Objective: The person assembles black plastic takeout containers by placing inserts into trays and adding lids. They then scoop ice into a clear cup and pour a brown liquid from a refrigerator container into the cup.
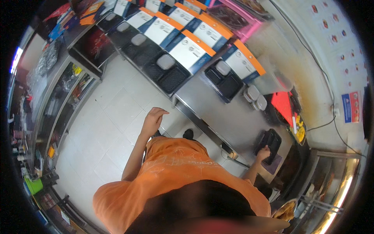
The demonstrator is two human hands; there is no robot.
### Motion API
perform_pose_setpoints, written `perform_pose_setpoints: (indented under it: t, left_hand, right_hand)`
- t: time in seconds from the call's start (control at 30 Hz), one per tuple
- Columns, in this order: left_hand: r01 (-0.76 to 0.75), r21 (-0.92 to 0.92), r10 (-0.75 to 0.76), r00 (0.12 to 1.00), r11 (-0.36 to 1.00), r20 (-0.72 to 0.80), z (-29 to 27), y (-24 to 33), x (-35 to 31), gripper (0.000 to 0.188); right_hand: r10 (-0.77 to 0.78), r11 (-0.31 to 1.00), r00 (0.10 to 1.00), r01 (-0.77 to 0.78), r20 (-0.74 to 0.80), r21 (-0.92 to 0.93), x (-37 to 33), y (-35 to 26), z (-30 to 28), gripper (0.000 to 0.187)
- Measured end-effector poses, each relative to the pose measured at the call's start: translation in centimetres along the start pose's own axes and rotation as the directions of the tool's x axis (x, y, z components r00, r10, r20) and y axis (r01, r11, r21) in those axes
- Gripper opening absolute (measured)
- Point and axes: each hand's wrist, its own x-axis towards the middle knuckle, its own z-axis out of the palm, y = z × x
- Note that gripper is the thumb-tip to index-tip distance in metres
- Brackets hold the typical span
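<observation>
With the right hand [263, 151], apparently pinching the black tray [274, 140] just beyond; cannot tell how firmly. Hold level and clear of the small containers [253, 93] farther beyond. Steady with the loosely curled, empty left hand [154, 118], well leftward.

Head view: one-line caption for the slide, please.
Right hand at a black container on the metal counter, left hand apparently empty, orange-edged packaging beyond.

Black plastic tray [275, 141]; smooth metal tabletop [233, 121], soft sheen.
</observation>
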Motion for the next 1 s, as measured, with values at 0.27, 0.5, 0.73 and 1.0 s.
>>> perform_pose_setpoints:
  t: [0.27, 0.5, 0.73, 1.0]
  left_hand:
    - [-0.147, -0.060, 0.155, 0.975, 0.987, 0.162, 6.9, 3.7, 1.9, 0.028]
    - [-0.084, -0.019, 0.085, 0.986, 0.996, 0.145, 4.9, 3.3, 1.8, 0.031]
    - [-0.001, -0.152, 0.018, 0.993, 0.988, 0.112, -0.1, 2.0, 1.6, 0.028]
    - [-0.086, -0.548, -0.189, 0.884, 0.832, -0.427, -11.7, -3.4, 2.3, 0.074]
  right_hand:
    - [0.057, 0.938, 0.950, -0.156, -0.307, -0.310, 1.6, -3.1, -5.1, 0.024]
    - [-0.334, 0.897, 0.777, 0.089, -0.533, -0.432, 5.0, -4.4, -4.8, 0.016]
    - [-0.090, 0.859, 0.796, 0.366, -0.599, 0.357, -2.3, -23.3, -9.2, 0.016]
    - [-0.931, -0.017, 0.333, 0.372, -0.150, 0.928, -29.3, -46.8, -10.5, 0.018]
